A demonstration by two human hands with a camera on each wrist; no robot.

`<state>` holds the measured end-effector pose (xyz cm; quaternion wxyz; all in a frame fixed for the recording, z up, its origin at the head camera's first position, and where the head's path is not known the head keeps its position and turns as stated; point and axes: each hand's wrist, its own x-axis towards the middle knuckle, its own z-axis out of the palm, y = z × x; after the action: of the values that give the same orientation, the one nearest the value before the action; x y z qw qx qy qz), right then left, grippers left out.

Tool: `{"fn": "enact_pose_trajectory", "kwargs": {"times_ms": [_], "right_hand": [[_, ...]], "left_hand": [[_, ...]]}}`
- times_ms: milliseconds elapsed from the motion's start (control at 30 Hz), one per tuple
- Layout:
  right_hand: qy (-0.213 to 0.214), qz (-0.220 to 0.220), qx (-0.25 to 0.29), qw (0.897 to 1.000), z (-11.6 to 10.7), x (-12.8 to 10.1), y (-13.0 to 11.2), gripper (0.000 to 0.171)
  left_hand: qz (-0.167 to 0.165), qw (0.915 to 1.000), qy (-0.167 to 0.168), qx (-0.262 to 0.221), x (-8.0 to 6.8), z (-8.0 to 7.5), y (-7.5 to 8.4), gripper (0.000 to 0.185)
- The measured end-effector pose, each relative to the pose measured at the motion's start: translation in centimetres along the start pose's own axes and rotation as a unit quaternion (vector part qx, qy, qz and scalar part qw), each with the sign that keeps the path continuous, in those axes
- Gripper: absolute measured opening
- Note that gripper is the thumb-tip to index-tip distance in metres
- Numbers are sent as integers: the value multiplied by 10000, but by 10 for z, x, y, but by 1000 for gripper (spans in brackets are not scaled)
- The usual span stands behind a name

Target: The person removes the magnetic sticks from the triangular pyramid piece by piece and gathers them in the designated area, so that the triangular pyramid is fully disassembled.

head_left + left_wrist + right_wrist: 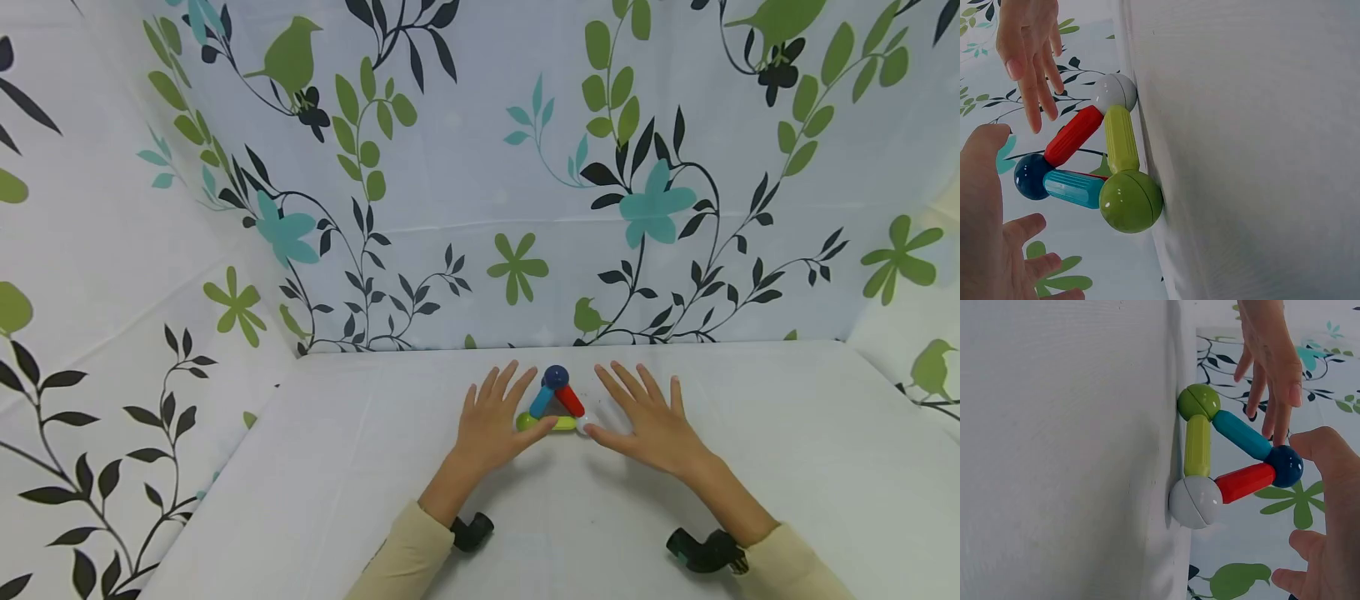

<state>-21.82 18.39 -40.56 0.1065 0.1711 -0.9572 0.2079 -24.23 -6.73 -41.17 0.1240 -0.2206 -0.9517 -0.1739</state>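
A frame of plastic balls and ribbed rods, like a magnetic building toy, stands on the white table between my hands. A dark blue ball (556,377) tops it, with a teal rod (1072,188) and a red rod (1245,482) sloping down. Along the base, a yellow-green rod (1122,139) joins a green ball (1130,201) to a white ball (1195,502). Part of the frame's far side is hidden. My left hand (487,429) is at its left, fingers spread, thumb by the yellow-green rod. Fingers likewise spread, my right hand (660,429) is at its right, thumb near the white ball.
The white table (337,467) extends around both arms. A cloth wall (465,192) printed with leaves and birds rises behind its far edge, and another patterned cloth (97,350) hangs along the left. Black wrist cameras (705,552) sit under the sleeves.
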Motion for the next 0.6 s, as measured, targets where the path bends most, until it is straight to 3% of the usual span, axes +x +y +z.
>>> {"fn": "enact_pose_trajectory", "kwargs": {"times_ms": [300,500,600], "right_hand": [[85,-209,55,9997,5,8,-9,84],[161,-418,313,9985,11,15,-15,83],[144,-619,756,9951,16,18,-17,81]], "left_hand": [[132,9999,-32,33,7,4,4,66],[466,9971,224,-567,13,8,-1,52],[544,9935,222,-976,15,11,-5,49]]}}
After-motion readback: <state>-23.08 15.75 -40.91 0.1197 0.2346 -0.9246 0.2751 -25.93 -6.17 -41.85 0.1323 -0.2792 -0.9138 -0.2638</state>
